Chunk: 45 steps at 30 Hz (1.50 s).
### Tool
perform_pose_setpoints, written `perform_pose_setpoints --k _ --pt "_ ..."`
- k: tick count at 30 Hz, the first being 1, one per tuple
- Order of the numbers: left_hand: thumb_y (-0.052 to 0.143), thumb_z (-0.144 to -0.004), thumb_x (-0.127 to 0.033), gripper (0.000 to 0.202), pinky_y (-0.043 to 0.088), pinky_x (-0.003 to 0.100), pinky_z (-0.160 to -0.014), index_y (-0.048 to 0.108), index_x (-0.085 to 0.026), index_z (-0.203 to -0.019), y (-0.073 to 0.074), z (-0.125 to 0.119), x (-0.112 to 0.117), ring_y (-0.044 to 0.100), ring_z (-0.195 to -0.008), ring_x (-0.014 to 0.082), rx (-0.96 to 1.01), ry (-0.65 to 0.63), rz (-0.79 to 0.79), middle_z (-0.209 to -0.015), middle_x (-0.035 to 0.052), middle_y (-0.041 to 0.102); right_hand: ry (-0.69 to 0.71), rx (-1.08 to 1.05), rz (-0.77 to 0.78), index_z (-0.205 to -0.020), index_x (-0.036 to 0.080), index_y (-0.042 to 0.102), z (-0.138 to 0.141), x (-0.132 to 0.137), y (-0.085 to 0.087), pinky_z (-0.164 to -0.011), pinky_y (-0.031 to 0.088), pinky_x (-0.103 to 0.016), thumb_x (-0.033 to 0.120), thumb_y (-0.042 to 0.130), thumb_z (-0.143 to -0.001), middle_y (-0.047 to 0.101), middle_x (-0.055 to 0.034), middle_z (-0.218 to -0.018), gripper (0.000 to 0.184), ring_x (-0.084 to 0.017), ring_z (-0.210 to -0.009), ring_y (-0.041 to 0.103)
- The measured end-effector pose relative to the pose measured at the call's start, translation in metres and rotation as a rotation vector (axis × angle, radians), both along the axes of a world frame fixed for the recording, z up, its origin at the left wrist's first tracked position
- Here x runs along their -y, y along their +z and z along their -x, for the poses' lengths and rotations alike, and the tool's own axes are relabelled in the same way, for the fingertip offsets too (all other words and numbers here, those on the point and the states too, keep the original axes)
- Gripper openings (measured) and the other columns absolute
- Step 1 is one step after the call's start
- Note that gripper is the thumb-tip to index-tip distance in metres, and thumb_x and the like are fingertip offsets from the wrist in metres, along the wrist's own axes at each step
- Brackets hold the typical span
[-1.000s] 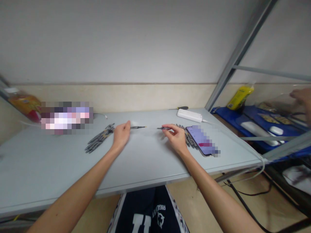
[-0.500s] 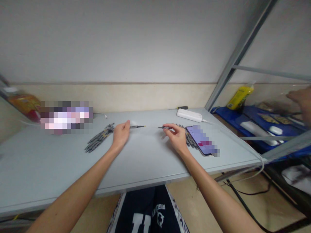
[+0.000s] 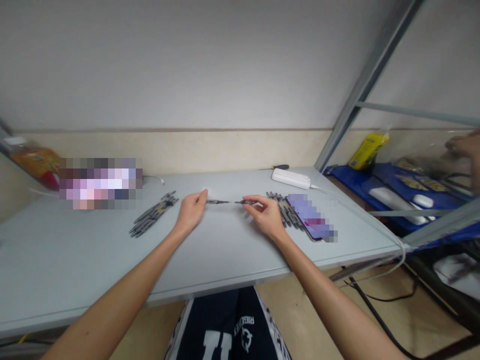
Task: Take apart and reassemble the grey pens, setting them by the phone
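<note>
My left hand [image 3: 192,210] is closed on a slim dark pen piece [image 3: 217,202], which points right and has a yellowish end. In a fingertip pinch, my right hand [image 3: 265,214] holds a short dark pen part [image 3: 245,202]. The two pieces are lined up end to end above the desk; whether they touch or overlap I cannot tell. Left of my left hand lies a bundle of grey and black pens [image 3: 153,215]. Another row of pens [image 3: 290,215] lies beside my right hand, partly hidden by it.
A phone [image 3: 310,220] lies right of the pens on the desk [image 3: 225,250]. Behind it are a white power strip [image 3: 291,178] with a cable and a screwdriver [image 3: 280,167]. A bottle [image 3: 35,159] and a blurred-out object stand left. At far right, another person's hand [image 3: 463,147] shows.
My hands have come closer together, and the gap between the two pen pieces has closed. Both pieces sit slightly lower in view. The pens on the desk have stayed put.
</note>
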<state>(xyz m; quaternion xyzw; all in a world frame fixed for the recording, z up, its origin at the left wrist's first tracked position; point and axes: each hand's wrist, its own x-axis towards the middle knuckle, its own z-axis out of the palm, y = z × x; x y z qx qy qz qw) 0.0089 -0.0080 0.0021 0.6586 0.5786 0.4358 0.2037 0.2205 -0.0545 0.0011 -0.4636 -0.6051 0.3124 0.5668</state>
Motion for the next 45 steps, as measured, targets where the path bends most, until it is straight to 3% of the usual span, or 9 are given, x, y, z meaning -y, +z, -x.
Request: perform_pose_setpoints --k 7,12,20,34,41,45 --pt "0.041 -0.081 -0.052 0.043 0.027 0.023 -0.047 0.037 -0.02 -0.052 -0.001 -0.002 0.0 0.035 -0.044 0.0101 0.193 -0.103 0.052 -0.045 -0.0049 0.037 -0.024 0.052 0.004 -0.088 0.018 0.072 -0.001 -0.001 -0.003 -0.054 0.049 -0.025 0.028 0.064 -0.071 0.071 -0.0071 -0.088 0.021 -0.014 -0.06 0.061" --pt "0.045 -0.08 -0.051 0.044 0.025 0.022 -0.045 0.041 -0.018 -0.052 -0.001 -0.002 0.001 0.033 -0.042 0.0082 0.267 -0.146 0.066 -0.045 -0.0052 0.038 -0.066 0.095 -0.02 -0.09 0.019 0.072 -0.002 -0.001 -0.003 -0.054 0.048 -0.025 0.029 0.063 -0.073 0.071 -0.0067 -0.088 0.022 -0.013 -0.058 0.06" --pt "0.058 -0.072 -0.048 0.033 0.034 0.021 -0.051 0.054 -0.016 -0.066 0.007 -0.005 0.003 0.044 -0.049 0.0084 0.44 -0.209 0.079 -0.051 -0.0038 0.051 -0.083 0.121 -0.05 -0.089 0.019 0.072 -0.003 0.0 -0.001 -0.059 0.049 -0.026 0.028 0.063 -0.073 0.072 -0.0072 -0.089 0.021 -0.017 -0.071 0.064" --pt "0.067 -0.066 -0.045 0.033 0.038 0.021 -0.055 0.058 -0.014 -0.073 0.004 -0.003 -0.002 0.049 -0.051 0.0082 0.572 -0.227 0.104 -0.053 -0.0027 0.056 -0.057 0.114 -0.016 -0.089 0.02 0.072 -0.003 0.0 -0.002 -0.057 0.048 -0.027 0.03 0.063 -0.073 0.071 -0.0061 -0.088 0.021 -0.014 -0.058 0.059" --pt "0.07 -0.062 -0.046 0.035 0.042 0.023 -0.059 0.06 -0.014 -0.074 0.004 -0.004 0.0 0.055 -0.055 0.0094 0.596 -0.252 0.138 -0.057 -0.001 0.06 -0.016 0.102 -0.043 -0.088 0.017 0.072 -0.001 0.001 -0.001 -0.058 0.047 -0.024 0.024 0.062 -0.073 0.07 -0.007 -0.087 0.019 -0.015 -0.069 0.061" --pt "0.072 -0.061 -0.044 0.035 0.045 0.024 -0.063 0.062 -0.013 -0.074 0.003 -0.004 -0.001 0.058 -0.058 0.0103 0.624 -0.28 0.152 -0.059 0.0 0.062 -0.04 0.117 0.005 -0.088 0.015 0.072 -0.002 0.001 -0.001 -0.054 0.044 -0.023 0.028 0.063 -0.072 0.071 -0.0074 -0.084 0.022 -0.013 -0.059 0.058"
